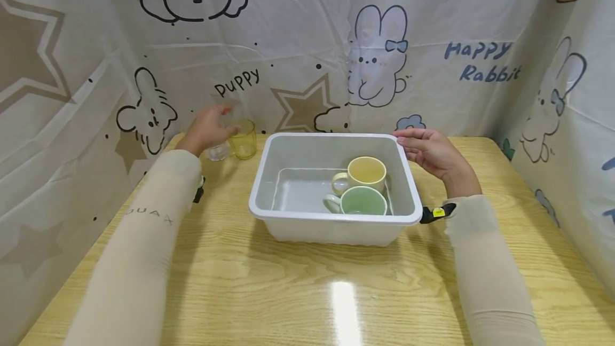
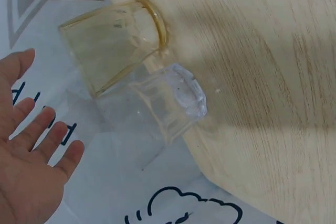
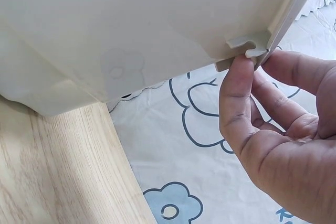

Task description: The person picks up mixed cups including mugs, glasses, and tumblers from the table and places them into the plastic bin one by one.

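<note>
My left hand is beside two glasses at the back left of the table. In the left wrist view its fingers are spread, apart from both glasses. One is a yellow-tinted glass; the other is a clear glass with a thick faceted base, partly hidden by the hand in the head view. My right hand pinches the back right corner of a white plastic tub by its rim. Inside the tub, at its right, sit a yellow mug and a green mug, handles pointing left.
The wooden table carries the tub near its middle. A printed cloth with cartoon animals hangs behind it and along both sides. The glasses stand close to the table's back left edge.
</note>
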A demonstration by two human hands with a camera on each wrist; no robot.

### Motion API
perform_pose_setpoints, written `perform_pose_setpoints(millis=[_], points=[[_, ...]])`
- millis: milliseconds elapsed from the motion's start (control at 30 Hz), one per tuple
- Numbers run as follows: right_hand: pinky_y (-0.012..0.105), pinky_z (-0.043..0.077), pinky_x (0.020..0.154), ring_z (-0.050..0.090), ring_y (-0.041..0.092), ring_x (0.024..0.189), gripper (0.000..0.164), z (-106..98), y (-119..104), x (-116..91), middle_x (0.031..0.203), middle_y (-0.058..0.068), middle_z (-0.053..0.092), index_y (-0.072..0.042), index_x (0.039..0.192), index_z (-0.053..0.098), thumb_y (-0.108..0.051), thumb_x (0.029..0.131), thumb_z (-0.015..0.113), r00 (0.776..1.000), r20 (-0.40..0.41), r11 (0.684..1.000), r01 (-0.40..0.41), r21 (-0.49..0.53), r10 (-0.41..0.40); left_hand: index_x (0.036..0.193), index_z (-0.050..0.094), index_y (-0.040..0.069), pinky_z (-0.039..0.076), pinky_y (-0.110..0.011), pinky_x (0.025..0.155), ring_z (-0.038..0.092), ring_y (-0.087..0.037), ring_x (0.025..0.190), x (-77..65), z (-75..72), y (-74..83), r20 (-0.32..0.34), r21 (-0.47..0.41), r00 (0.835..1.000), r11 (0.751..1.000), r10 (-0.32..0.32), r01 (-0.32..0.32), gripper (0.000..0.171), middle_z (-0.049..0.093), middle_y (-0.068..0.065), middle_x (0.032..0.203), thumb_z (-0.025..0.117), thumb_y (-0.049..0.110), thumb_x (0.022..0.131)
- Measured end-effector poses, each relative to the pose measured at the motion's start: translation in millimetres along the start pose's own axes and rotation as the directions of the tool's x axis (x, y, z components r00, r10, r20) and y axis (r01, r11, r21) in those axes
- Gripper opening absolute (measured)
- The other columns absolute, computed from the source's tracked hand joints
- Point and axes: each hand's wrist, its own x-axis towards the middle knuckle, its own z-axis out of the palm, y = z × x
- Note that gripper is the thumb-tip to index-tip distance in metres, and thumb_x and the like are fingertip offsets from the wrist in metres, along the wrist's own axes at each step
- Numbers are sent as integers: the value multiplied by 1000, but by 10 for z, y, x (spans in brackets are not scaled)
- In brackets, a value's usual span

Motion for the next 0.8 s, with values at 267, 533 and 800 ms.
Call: perform_pose_setpoints(millis=[267,533,800], points=[[28,60,83,72,17,93,16,-35,0,-2,109,5,73,-6,111,77,-8,97,71,1000,17,1000,5,23,-5,160,29,3,19,-65,120,18,-47,151,203,211,42,47,92,999,996,-16,12,83,21,-26,165,70,38,96],[28,60,83,72,18,93,19,-48,-21,-23,109,6,73,-4,114,76,-10,96,72,1000,-4,1000,8,-1,-8,161,25,4,16,-67,119,16,-48,151,378,391,86,60,205,997,978,-44,31,90,19,-26,165,70,46,94],[29,60,84,73,18,94,18,-24,1,10,110,5,73,-5,113,77,-10,96,72,1000,3,1000,-2,9,2,162,24,5,13,-71,116,10,-49,151,423,540,39,53,254,994,964,-94,78,90,20,-28,164,66,50,96]])
